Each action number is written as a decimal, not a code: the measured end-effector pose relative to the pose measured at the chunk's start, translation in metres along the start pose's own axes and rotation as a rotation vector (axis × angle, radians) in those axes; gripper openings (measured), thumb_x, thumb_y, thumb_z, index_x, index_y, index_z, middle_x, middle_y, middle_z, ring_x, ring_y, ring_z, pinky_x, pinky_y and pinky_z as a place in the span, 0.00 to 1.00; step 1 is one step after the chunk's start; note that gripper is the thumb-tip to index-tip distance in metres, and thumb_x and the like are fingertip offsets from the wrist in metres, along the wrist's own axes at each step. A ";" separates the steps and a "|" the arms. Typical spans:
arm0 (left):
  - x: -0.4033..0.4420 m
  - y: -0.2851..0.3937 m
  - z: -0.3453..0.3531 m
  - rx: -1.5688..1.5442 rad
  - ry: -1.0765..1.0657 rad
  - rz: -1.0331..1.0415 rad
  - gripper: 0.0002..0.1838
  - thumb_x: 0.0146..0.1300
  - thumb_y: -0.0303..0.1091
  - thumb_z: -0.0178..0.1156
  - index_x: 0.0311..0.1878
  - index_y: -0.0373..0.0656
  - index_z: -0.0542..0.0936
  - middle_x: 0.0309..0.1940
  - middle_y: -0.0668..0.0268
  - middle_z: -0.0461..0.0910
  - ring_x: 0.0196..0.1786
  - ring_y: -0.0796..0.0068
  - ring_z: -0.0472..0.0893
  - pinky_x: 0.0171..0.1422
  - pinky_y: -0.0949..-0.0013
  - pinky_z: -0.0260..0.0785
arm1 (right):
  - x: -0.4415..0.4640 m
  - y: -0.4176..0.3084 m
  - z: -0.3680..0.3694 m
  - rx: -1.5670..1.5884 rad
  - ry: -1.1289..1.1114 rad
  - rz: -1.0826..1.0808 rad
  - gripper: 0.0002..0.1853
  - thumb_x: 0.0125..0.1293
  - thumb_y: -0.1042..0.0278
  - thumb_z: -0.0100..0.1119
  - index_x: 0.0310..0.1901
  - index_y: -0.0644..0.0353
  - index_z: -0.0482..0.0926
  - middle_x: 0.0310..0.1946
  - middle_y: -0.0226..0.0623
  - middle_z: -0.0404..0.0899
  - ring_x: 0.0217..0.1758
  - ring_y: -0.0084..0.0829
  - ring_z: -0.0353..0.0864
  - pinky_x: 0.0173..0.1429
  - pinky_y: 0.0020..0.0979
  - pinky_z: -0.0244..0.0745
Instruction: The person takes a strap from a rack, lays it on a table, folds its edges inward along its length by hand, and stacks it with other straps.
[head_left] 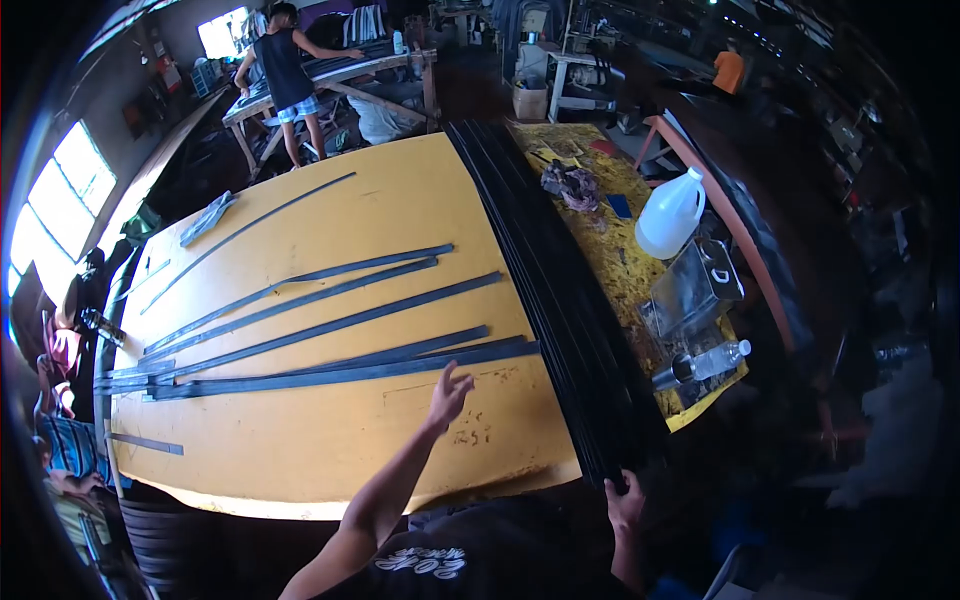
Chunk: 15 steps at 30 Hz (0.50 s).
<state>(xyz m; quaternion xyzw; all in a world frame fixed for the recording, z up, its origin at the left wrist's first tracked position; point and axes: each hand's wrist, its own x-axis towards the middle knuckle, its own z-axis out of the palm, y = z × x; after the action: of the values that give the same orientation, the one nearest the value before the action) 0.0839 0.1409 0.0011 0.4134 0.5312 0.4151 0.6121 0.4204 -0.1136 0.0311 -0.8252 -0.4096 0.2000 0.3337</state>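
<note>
My left hand (450, 398) hovers over the yellow tabletop (400, 440), fingers apart and nothing in them. Just beyond it lie several long dark rubber-like strips (340, 318), spread lengthwise across the table. Along the table's right side runs a thick layer of long black strips (550, 270), side by side. At the near end of that layer, my right hand (625, 505) has its thumb and fingers closed around the edge of the black strips. How many strips it grips cannot be made out.
A stained yellow side bench (610, 250) holds a white jug (670, 215), a metal can (693, 290), a clear bottle (720, 358) and a crumpled rag (570, 186). Another person (285, 75) works at a far bench. More people are at the left edge.
</note>
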 end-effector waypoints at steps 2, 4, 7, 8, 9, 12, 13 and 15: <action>-0.035 -0.016 -0.001 -0.014 0.031 -0.009 0.36 0.71 0.38 0.61 0.74 0.35 0.55 0.56 0.49 0.80 0.51 0.69 0.82 0.55 0.70 0.73 | 0.025 -0.011 0.017 -0.091 0.079 -0.076 0.22 0.56 0.66 0.75 0.52 0.61 0.80 0.44 0.46 0.83 0.49 0.43 0.82 0.53 0.40 0.77; -0.065 -0.032 0.000 0.005 0.058 0.007 0.33 0.72 0.35 0.60 0.73 0.35 0.57 0.55 0.48 0.80 0.51 0.69 0.82 0.55 0.70 0.75 | 0.056 -0.026 0.035 -0.075 0.115 -0.226 0.21 0.57 0.66 0.74 0.50 0.62 0.80 0.45 0.46 0.82 0.50 0.45 0.81 0.54 0.40 0.76; -0.100 -0.063 -0.003 0.019 0.112 0.075 0.28 0.72 0.32 0.57 0.70 0.35 0.61 0.52 0.50 0.81 0.49 0.68 0.84 0.55 0.67 0.76 | 0.093 -0.077 0.052 -0.128 0.230 -0.436 0.18 0.57 0.65 0.73 0.46 0.61 0.80 0.43 0.44 0.80 0.49 0.47 0.81 0.54 0.43 0.77; -0.110 -0.064 -0.005 0.059 0.144 0.095 0.27 0.72 0.32 0.57 0.70 0.34 0.62 0.52 0.50 0.82 0.49 0.67 0.84 0.55 0.67 0.76 | 0.106 -0.099 0.057 -0.206 0.333 -0.588 0.16 0.57 0.66 0.73 0.45 0.61 0.80 0.43 0.43 0.79 0.47 0.47 0.80 0.54 0.42 0.77; -0.117 -0.065 -0.008 0.049 0.172 0.095 0.27 0.72 0.32 0.57 0.70 0.34 0.62 0.52 0.50 0.82 0.49 0.67 0.84 0.55 0.67 0.76 | 0.118 -0.121 0.062 -0.095 0.296 -0.647 0.14 0.59 0.68 0.71 0.44 0.61 0.80 0.41 0.43 0.79 0.46 0.44 0.81 0.53 0.40 0.77; -0.144 -0.064 -0.025 0.056 0.341 0.081 0.26 0.71 0.32 0.58 0.68 0.34 0.65 0.51 0.51 0.82 0.48 0.67 0.84 0.55 0.67 0.77 | 0.135 -0.208 0.070 0.727 -0.204 -0.533 0.04 0.69 0.73 0.60 0.37 0.62 0.79 0.32 0.37 0.79 0.37 0.28 0.81 0.46 0.29 0.77; -0.151 -0.060 -0.032 0.045 0.375 0.080 0.26 0.71 0.32 0.58 0.68 0.34 0.65 0.51 0.51 0.82 0.48 0.67 0.84 0.55 0.66 0.77 | 0.124 -0.257 0.050 0.841 -0.278 -0.646 0.03 0.68 0.76 0.56 0.36 0.63 0.78 0.30 0.37 0.79 0.33 0.27 0.79 0.44 0.26 0.77; -0.166 -0.061 -0.049 0.016 0.481 0.077 0.26 0.71 0.33 0.59 0.68 0.34 0.65 0.50 0.51 0.83 0.49 0.66 0.85 0.55 0.66 0.78 | 0.089 -0.330 0.000 0.991 -0.350 -0.709 0.13 0.68 0.65 0.46 0.29 0.61 0.76 0.24 0.36 0.74 0.30 0.29 0.76 0.45 0.34 0.77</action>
<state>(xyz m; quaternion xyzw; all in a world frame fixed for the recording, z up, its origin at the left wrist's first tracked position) 0.0247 -0.0321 -0.0106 0.3274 0.6487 0.5202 0.4487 0.2938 0.1039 0.2618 -0.3421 -0.5653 0.3752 0.6501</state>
